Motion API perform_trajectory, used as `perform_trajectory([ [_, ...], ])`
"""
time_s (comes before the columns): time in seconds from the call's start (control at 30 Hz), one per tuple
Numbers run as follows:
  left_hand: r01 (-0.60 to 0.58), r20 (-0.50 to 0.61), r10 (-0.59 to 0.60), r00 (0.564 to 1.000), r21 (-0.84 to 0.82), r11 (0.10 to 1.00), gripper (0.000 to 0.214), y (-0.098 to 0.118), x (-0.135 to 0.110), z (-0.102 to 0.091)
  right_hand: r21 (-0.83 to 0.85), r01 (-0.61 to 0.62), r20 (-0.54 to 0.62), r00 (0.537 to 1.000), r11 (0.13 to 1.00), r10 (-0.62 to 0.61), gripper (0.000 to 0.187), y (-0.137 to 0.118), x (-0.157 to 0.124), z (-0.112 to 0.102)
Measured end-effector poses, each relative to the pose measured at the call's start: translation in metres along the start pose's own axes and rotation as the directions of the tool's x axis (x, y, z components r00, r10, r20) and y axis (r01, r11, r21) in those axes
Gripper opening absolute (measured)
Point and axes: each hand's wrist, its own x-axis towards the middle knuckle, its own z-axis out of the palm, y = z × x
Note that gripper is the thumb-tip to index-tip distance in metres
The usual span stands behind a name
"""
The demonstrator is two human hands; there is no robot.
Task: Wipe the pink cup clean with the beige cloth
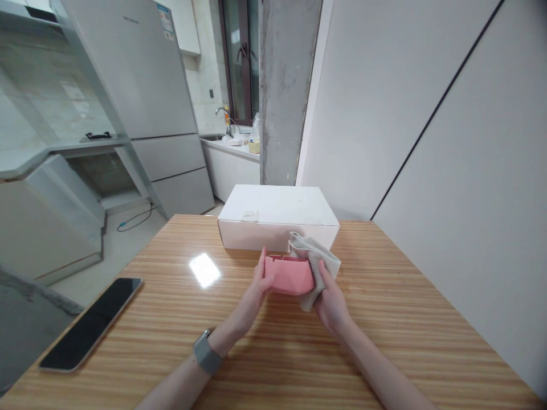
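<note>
Pink box: small open-topped container, faceted walls, held just above the table between both hands, in front of the white box.
Handling (judged): looks light, probably plastic or silicone; walls seem stiff enough to keep shape under a side grip. Smooth matt surface, could slip if pinched on one wall only. Not obviously fragile.
Hold points (judged): the two short end walls, as gripped now; rim is the alternative.
Left hand: fingers wrapped on the near left end of the pink box, thumb on top edge; grasping it.
Right hand: fingers closed on the cloth, pressing it against the right end of the pink box.
Cloth: grey-beige, soft, limp, bunched over the right fingers and hanging below the box.
Watch: on left wrist.
White box: lid shut, just beyond the fingertips.
Phone: screen dark, well left of the left hand.
Table: striped wood, glossy.
</note>
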Motion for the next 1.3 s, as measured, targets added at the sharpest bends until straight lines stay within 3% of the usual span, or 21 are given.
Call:
perform_trajectory([
  [0.17,0.023,0.004,-0.023,1.0,0.053,0.998,0.073,0.002,0.0,-0.003,0.04,-0.069,-0.045,0.996,0.997,0.071,0.042,-0.01,0.005,-0.002],
  [0.37,-0.04,0.084,0.043,0.996,-0.029,0.999,0.103,0.0,-0.004,-0.001,0.026,-0.123,0.058,0.991,0.992,0.121,0.045,-0.015,-0.005,0.002],
  [0.47,-0.063,0.121,0.069,0.99,-0.052,0.997,0.108,0.0,-0.005,-0.001,0.012,-0.125,0.132,0.984,0.992,0.122,0.047,-0.015,-0.009,0.004],
  [0.6,-0.069,0.03,0.07,0.997,-0.02,0.997,0.098,0.004,-0.002,0.0,-0.02,-0.058,0.199,0.978,0.998,0.061,0.047,-0.011,-0.01,0.003],
  [0.73,-0.088,-0.131,0.1,0.986,0.095,0.992,0.09,0.01,0.0,0.003,-0.033,-0.019,0.131,0.991,0.999,0.023,0.041,0.0,-0.009,0.001],
  [0.83,-0.09,-0.174,0.126,0.977,0.199,0.976,0.09,0.015,-0.001,0.006,-0.014,-0.038,0.098,0.994,0.999,0.039,0.042,0.006,-0.009,-0.001],
  [0.97,-0.09,-0.139,0.132,0.982,0.274,0.957,0.102,0.015,-0.004,0.011,-0.006,-0.043,0.099,0.994,0.999,0.043,0.044,0.006,-0.01,0.0],
  [1.03,-0.083,-0.102,0.108,0.989,0.222,0.972,0.104,0.013,-0.004,0.012,-0.009,-0.038,0.094,0.995,0.999,0.039,0.043,0.004,-0.009,0.0],
  [1.17,0.013,-0.023,-0.015,1.0,-0.058,0.998,0.088,0.008,0.001,0.005,0.009,-0.024,0.025,0.999,1.0,0.023,0.038,-0.002,-0.004,-0.001],
  [1.3,0.04,0.043,-0.039,0.998,-0.038,0.998,0.075,0.008,0.001,-0.004,0.053,-0.062,-0.035,0.997,0.997,0.064,0.037,-0.01,0.0,-0.003],
])
